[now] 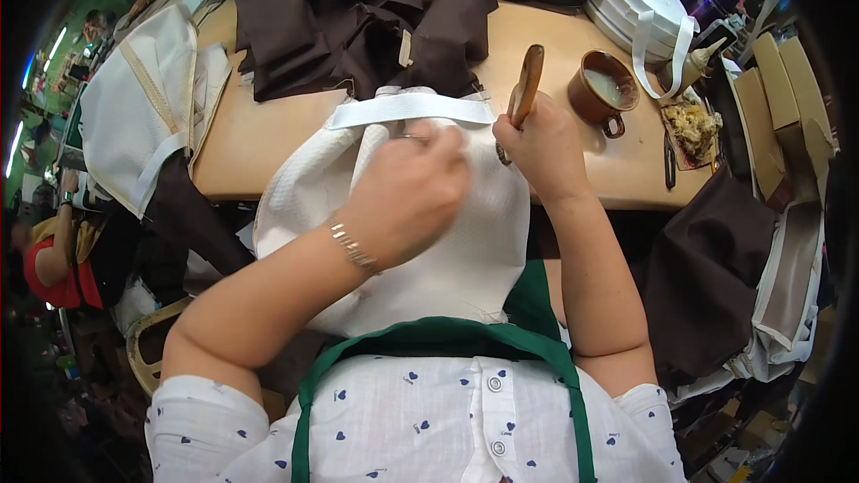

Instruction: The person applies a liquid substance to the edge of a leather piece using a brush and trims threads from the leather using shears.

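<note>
Beyond both hands stretches a tan desk [228, 156], with dark brown cloth [322, 27] heaped on it ahead of the left hand [416, 192]. Below that hand, a white textured fabric piece [488, 259] hangs over the near edge toward the person's lap, a white band [416, 108] running across its top just ahead of the fingers. The left hand is bent inward over the fabric and blurred; a small metallic glint shows at its fingertips, but I cannot tell whether they are pinched together or grip anything. The right hand [544, 148] is closed around a wooden-handled tool [528, 80], its handle rising above the fist and its dark lower end beside the fabric's right edge. Just to the right of this hand stands a brown mug [589, 107] with pale liquid inside; farther ahead and right are rolls of white tape [631, 4]. Well left of the left hand sits another white sewn piece [134, 112].
</note>
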Available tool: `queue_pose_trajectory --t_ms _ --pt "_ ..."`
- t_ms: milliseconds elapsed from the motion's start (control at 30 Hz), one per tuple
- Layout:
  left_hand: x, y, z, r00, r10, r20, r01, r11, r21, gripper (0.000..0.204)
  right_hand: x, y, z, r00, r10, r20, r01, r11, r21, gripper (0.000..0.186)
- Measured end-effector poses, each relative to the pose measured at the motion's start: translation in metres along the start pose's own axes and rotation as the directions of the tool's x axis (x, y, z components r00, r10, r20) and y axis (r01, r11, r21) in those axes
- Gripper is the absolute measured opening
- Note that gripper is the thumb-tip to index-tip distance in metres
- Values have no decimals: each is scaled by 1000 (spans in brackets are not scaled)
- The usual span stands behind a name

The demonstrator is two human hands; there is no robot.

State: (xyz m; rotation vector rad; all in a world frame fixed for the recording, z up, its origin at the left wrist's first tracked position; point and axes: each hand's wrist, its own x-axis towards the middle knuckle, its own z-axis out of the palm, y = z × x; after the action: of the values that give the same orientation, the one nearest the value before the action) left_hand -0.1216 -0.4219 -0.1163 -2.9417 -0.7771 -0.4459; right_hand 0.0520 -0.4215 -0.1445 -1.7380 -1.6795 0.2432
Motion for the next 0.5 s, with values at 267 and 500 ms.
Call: queue_pose_trajectory --t_ms 267,500 --pt "5 -22 57 994 33 106 -43 995 87 39 -2 3 -4 998 62 24 -65 987 145 12" --pt "22 -15 47 953 -169 250 184 982 -37 54 0 18 -15 999 -2 43 -10 961 276 13"
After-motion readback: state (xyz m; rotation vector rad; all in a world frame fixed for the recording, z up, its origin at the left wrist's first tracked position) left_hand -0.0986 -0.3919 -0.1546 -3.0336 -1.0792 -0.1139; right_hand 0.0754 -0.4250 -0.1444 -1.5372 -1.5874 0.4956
